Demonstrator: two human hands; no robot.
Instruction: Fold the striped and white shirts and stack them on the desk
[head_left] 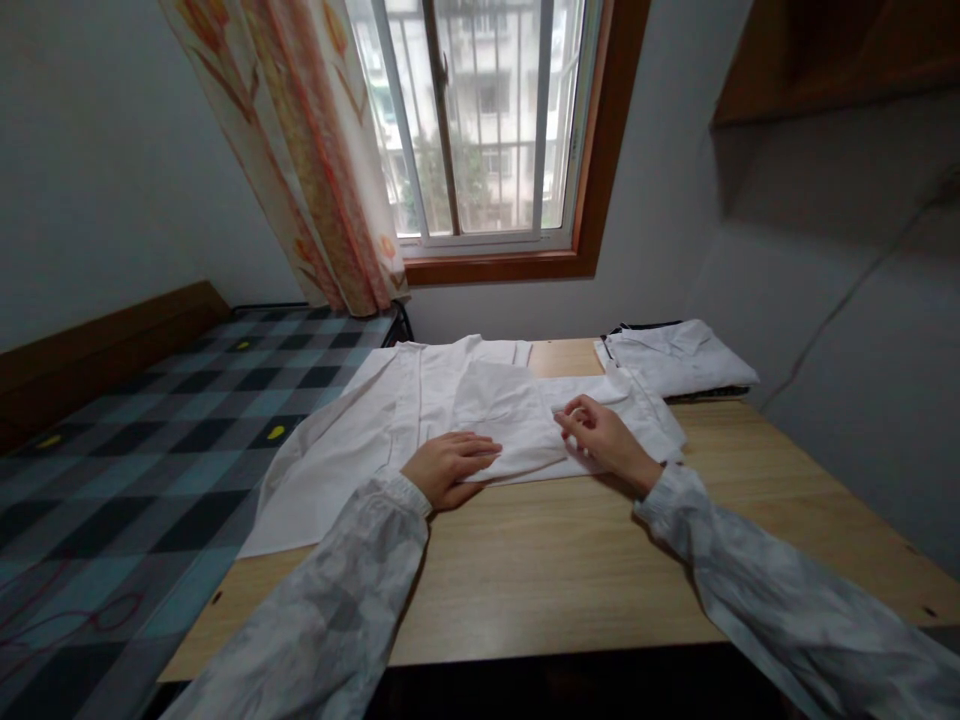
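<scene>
A white shirt [345, 440] lies spread and partly folded over the wooden table [555, 580], with its left end reaching the edge beside the bed. My left hand [454, 468] rests flat on the near edge of the cloth, fingers stretched out to the right. Over the right part of the shirt, my right hand [607, 438] has thumb and fingers pinched together on a bit of the white fabric. The fingertips partly hide the pinched spot.
At the table's far right corner sits a stack of folded white clothes [675, 358]. A bed with a checked sheet [187, 400] adjoins the table's left side. Behind are a window [487, 120] and a flowered curtain [315, 150]. A cable [840, 300] hangs at the right wall.
</scene>
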